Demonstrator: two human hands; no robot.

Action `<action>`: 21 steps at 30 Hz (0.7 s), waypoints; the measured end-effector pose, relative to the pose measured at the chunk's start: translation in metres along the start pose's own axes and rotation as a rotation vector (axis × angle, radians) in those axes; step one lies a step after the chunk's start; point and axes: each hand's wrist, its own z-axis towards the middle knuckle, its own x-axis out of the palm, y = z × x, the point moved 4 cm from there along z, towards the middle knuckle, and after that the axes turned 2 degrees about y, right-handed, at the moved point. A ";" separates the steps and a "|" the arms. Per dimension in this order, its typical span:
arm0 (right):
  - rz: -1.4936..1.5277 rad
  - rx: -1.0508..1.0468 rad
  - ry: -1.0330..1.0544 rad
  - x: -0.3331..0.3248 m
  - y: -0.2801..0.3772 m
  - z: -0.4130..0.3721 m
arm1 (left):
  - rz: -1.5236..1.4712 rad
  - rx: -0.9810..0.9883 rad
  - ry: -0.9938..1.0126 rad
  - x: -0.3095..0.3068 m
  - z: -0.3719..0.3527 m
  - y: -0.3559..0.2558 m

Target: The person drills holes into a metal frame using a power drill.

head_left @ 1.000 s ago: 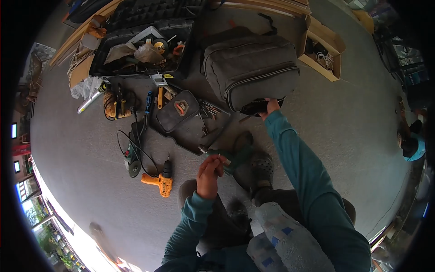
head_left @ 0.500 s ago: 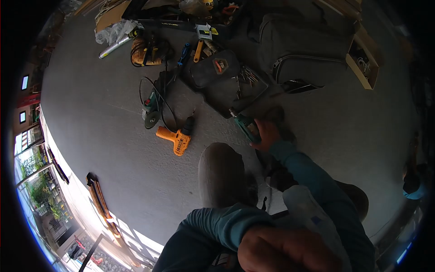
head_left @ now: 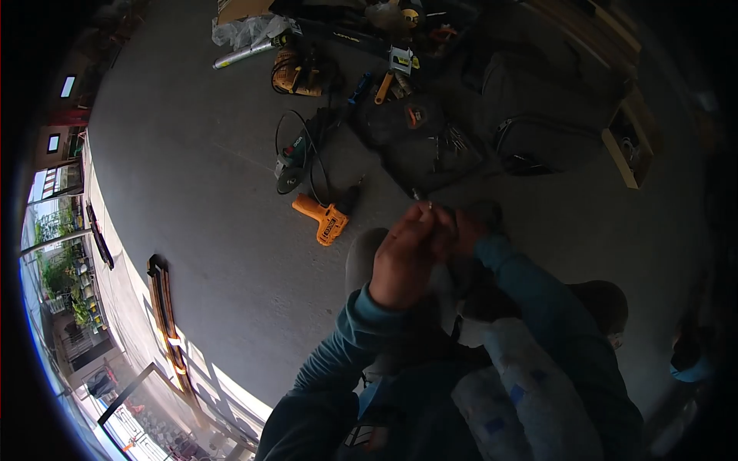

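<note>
Pinched on a small bright tip (head_left: 430,205), the left hand (head_left: 405,255) overlaps the right hand (head_left: 468,232), whose grip I cannot tell. An orange pistol-grip drill (head_left: 330,223) lies at their nine o'clock.

The drill (head_left: 323,220) bore a dark brand mark on its base, whose capitals looked like INGCO, though they were too small to be sure of. The grinder (head_left: 293,156) carried a short pale word on its green body, too blurred to spell out. Pale lettering ran along the front edge of the toolbox (head_left: 346,36), too dim to read. A small print on the shirt (head_left: 366,436) was likewise unreadable.
</note>
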 end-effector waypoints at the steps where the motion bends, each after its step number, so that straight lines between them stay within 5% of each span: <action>1: 0.027 -0.107 -0.001 -0.006 0.008 -0.008 | 0.136 0.066 -0.170 -0.055 0.010 0.004; 3: 0.127 -0.150 0.087 -0.033 0.035 -0.038 | 0.229 0.151 -0.432 -0.120 0.011 -0.003; 6: 0.291 -0.338 0.194 -0.068 0.080 -0.081 | 0.010 0.224 -0.488 -0.139 0.008 -0.011; 10: 0.456 -0.468 0.371 -0.084 0.115 -0.115 | -0.275 0.184 -0.283 -0.134 0.032 0.015; 16: 0.328 -0.673 0.054 -0.085 0.141 -0.160 | -0.266 0.054 -0.431 -0.138 0.038 0.037; 21: 0.299 -0.538 -0.092 -0.064 0.138 -0.163 | -0.197 -0.047 -0.488 -0.099 0.036 0.013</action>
